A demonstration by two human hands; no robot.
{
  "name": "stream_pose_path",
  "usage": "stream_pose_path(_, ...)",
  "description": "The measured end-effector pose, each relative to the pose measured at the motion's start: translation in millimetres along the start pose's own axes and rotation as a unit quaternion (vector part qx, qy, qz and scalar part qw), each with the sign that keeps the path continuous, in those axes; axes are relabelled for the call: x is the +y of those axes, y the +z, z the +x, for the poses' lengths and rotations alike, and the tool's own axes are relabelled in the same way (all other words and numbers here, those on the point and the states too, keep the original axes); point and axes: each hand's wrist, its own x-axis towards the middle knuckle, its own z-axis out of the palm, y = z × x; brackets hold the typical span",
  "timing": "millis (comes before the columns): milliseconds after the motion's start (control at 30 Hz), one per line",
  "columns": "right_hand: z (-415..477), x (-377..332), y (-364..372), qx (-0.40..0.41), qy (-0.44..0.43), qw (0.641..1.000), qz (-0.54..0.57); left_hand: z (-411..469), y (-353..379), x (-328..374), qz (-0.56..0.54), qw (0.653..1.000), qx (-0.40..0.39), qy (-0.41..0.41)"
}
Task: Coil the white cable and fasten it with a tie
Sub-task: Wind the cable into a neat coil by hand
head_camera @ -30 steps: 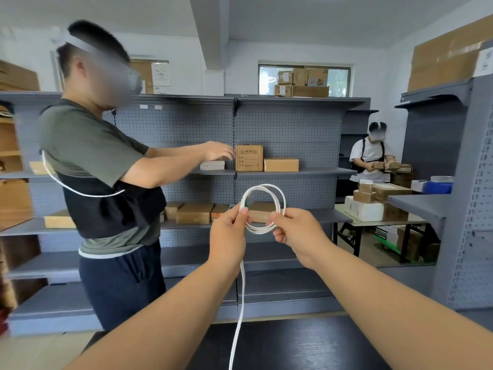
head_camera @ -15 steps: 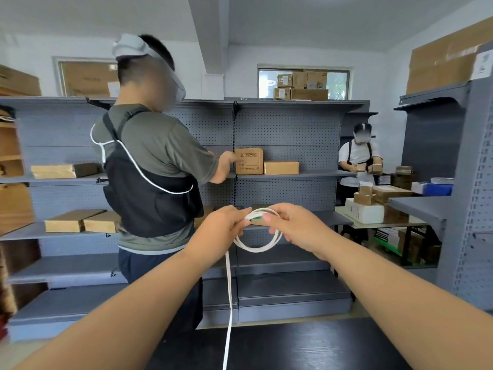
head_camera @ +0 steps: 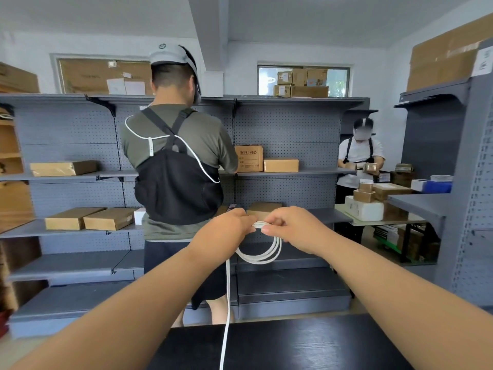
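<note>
I hold the white cable [head_camera: 262, 256] in the air in front of me, above the black table [head_camera: 280, 345]. Several of its loops hang down below my hands as a small coil. My left hand [head_camera: 226, 229] pinches the top of the coil from the left, and my right hand [head_camera: 296, 228] pinches it from the right, fingertips almost meeting. A loose length of the cable drops straight from my left hand to the table's near edge. No tie shows in view.
A person [head_camera: 176, 177] in a green shirt and black vest stands close ahead with their back to me, at grey shelving [head_camera: 293, 172] holding cardboard boxes. Another person [head_camera: 360, 156] works at the back right beside a table of boxes [head_camera: 373, 201]. A grey rack [head_camera: 453, 182] rises at right.
The coil has flipped from standing above my hands to hanging below them. The person ahead has stepped right and turned their back to me.
</note>
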Motion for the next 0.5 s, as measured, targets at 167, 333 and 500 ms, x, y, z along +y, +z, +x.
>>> stream_pose_path(167, -1, -2, 2, -0.008, -0.006, 0.999, -0.032, 2, 6, 1, 0.023, 1.0, -0.006, 0.017)
stream_pose_path(333, -3, -4, 3, 0.015, -0.026, 0.998, -0.048, 3, 11, -4, -0.053, 0.998, 0.022, 0.016)
stream_pose_path(500, -4, 0, 3, 0.064, -0.021, 0.998, -0.004, -2, 7, -3, -0.346, 0.932, 0.053, -0.095)
